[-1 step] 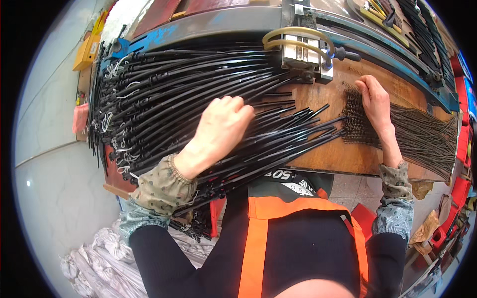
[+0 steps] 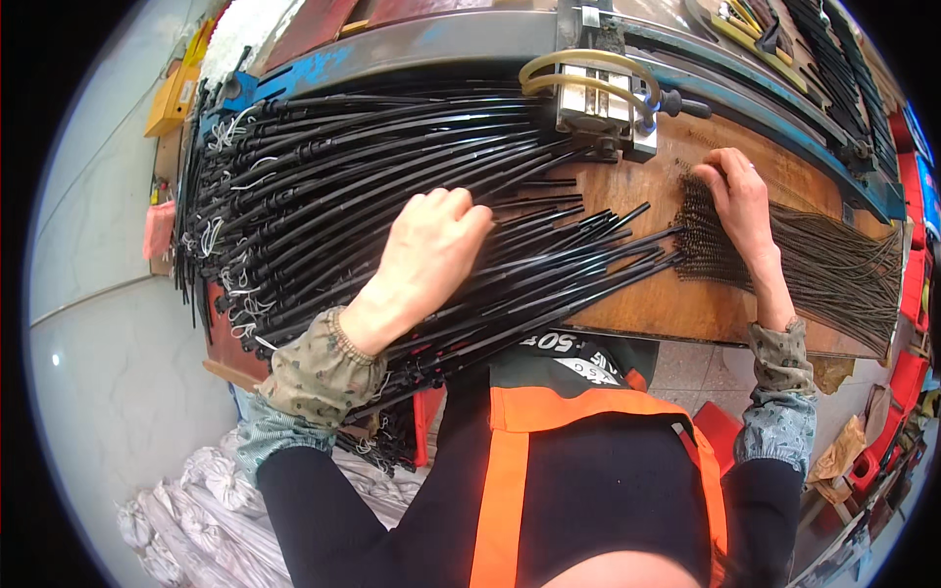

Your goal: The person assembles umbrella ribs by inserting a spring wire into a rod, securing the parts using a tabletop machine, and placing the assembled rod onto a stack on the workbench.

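My left hand (image 2: pixel 426 257) is closed, its back turned up, over a wide spread of thin black tubes (image 2: pixel 392 157) on the bench. Its fingertips are hidden, so what it grips, if anything, does not show. On the right, my right hand (image 2: pixel 742 206) is bent with thumb and fingers drawn together, at the edge of a bundle of long thin brown springs (image 2: pixel 833 250). Anything between those fingertips is too small to make out. Several black tubes reach with their right ends up to the coiled ends of the springs.
A metal clamp block (image 2: pixel 598 103) with a yellowish hose and black handle stands beyond my hands, on a blue-grey rail (image 2: pixel 461 44). Brown wooden bench top (image 2: pixel 627 304) shows between tubes and springs. White sacks (image 2: pixel 206 500) lie low at left; red bins (image 2: pixel 887 431) stand at right.
My left hand has shifted slightly to the left. The thumb and fingers of my right hand have moved a little; the tubes and springs look almost the same.
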The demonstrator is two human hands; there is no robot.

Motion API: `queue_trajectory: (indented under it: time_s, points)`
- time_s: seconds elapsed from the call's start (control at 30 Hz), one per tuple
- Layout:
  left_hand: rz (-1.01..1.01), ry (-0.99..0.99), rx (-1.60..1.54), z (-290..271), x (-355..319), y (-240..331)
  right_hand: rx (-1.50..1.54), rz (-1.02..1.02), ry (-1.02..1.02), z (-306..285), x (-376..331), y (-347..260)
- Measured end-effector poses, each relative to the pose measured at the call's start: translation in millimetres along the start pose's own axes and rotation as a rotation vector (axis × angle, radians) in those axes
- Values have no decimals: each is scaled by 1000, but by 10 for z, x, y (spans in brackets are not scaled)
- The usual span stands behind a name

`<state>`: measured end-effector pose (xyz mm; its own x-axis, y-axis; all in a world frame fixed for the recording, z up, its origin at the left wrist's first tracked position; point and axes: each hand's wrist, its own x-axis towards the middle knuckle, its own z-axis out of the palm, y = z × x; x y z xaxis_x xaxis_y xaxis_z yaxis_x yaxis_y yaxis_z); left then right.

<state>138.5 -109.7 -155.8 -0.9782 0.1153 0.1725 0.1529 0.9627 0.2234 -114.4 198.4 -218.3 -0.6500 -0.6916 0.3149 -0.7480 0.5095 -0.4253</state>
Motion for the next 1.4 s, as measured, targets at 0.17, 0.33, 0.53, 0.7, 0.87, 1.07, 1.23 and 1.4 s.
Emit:
queue_trajectory:
  time_s: [0.17, 0.33, 0.53, 0.7, 0.87, 1.07, 1.23, 1.4]
  points:
    - [-180, -55, 245, -124, -426, -14, -60, -241, -13, -69, 70, -91]
    - [-234, -112, 255, 52, -607, 2, -60, -153, 0, -143, -64, -72]
    - [-221, 5, 67, 14, -635, -139, -197, -127, -106, -10, -95, 140]
    - [-107, -75, 55, -44, -340, -141, -65, -35, -138, -48, -94, 50]
    - [-54, -174, 143, -146, 24, -24, 194, 133, -161, -211, -117, -142]
    - [34, -244, 114, -19, 450, 165, 307, 229, -281, -160, -297, -78]
    - [92, -288, 102, 5, 594, 261, 435, 215, -299, -182, -362, -105]
    - [151, -286, 121, 11, 732, 359, 516, 246, -248, -156, -426, -94]
